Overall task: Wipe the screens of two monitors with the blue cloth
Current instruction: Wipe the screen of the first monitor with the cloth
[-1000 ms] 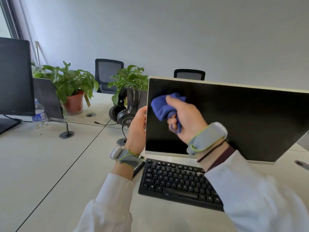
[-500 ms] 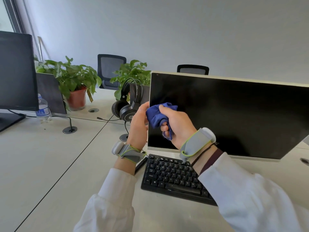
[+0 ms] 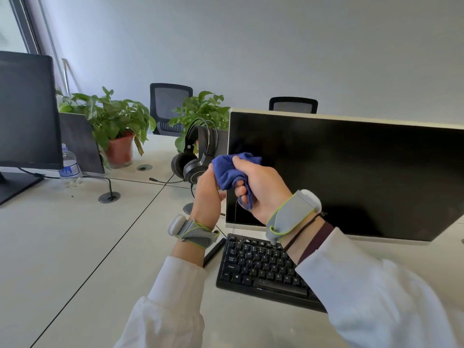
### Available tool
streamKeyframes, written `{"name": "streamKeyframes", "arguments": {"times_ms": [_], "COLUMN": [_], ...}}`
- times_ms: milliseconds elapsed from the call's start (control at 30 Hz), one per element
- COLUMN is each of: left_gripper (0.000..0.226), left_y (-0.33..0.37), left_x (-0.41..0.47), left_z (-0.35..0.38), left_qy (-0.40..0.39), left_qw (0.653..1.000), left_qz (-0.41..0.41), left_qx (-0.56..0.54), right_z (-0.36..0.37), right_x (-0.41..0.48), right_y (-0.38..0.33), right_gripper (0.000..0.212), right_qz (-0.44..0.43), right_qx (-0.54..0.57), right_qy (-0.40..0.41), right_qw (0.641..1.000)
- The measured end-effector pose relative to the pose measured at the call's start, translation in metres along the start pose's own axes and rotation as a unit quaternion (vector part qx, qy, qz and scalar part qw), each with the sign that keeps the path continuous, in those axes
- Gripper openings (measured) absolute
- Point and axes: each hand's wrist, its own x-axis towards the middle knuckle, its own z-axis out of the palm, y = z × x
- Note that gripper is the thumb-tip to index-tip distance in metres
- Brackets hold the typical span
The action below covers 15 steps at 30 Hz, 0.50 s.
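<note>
Since the blue cloth (image 3: 229, 172) is bunched up in the right hand (image 3: 261, 189), fingers curled tight round it, right at the near monitor's (image 3: 351, 177) left edge, pretty much the whole screen lies off toward 3 o'clock from the fingers, its long side running 9 to 3. So I'd guess the next sweep goes rightward. The left hand (image 3: 207, 197) sits just beside the cloth at 9 o'clock. Its fingers are hidden, so I can't tell if they grip anything. The other monitor (image 3: 27, 109) is well apart at 9 o'clock, nearer the left hand. The headset (image 3: 193, 156) is at 10 o'clock and the keyboard (image 3: 261, 270) at 6, neither blocking the screen.
</note>
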Motion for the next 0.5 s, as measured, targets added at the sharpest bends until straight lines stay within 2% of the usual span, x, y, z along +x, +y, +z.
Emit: {"name": "streamKeyframes", "arguments": {"times_ms": [300, 500], "left_gripper": [0.045, 0.038], "left_y": [0.012, 0.006], "left_x": [-0.005, 0.000], "left_z": [0.005, 0.009], "left_qy": [-0.058, -0.015], "left_qw": [0.998, 0.995], "left_qz": [-0.007, -0.027], "left_qx": [-0.036, -0.097], "right_z": [0.021, 0.016], "right_x": [-0.011, 0.001], "right_y": [-0.069, -0.018], "right_gripper": [0.033, 0.036], "right_qz": [-0.041, -0.016], "right_qx": [0.061, 0.032], "right_qy": [-0.068, -0.008], "right_qw": [0.995, 0.999]}}
